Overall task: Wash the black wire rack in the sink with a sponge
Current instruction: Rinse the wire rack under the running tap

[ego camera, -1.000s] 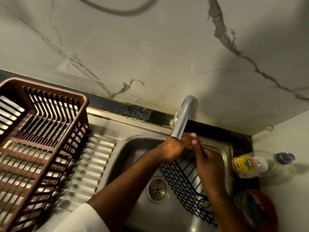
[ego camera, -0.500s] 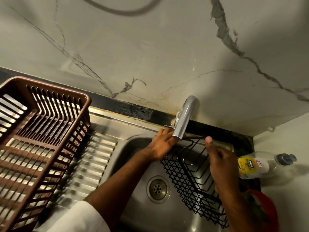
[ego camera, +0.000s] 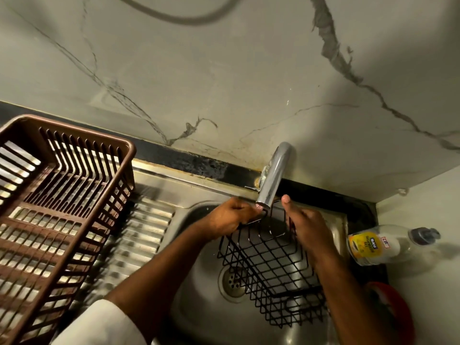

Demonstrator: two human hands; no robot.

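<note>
Black wire rack (ego camera: 271, 267) sits tilted inside the stainless steel sink (ego camera: 196, 290), its far end raised toward the faucet (ego camera: 272, 176), its near end low in the basin, just right of the drain (ego camera: 232, 280). Left hand (ego camera: 230, 217) has fingers curled round the rack's far-left rim wire, directly under the faucet spout; a fingertip shows just below the spout mouth. Right hand (ego camera: 307, 229) grips the rack's far-right edge, fingers wrapped over the side wires, thumb pointing up beside the spout. Both hands hold the rack between them; grip closed on wire at each side. No water stream can be made out from the spout. A white sleeve (ego camera: 99, 324) covers the left upper arm at the bottom of frame. To the left, a brown plastic dish basket (ego camera: 57, 210) stands on the ribbed drainboard (ego camera: 139, 242), which looks motion-blurred. Right of the sink, a clear dish soap bottle (ego camera: 383, 244) with a yellow label and dark cap lies on its side on the pale counter. Nearer, partly hidden by the right forearm, a red round container (ego camera: 395, 314); contents cannot be told. Behind the sink, a black ledge, then a pale marbled wall (ego camera: 224, 70) with dark veining.
</note>
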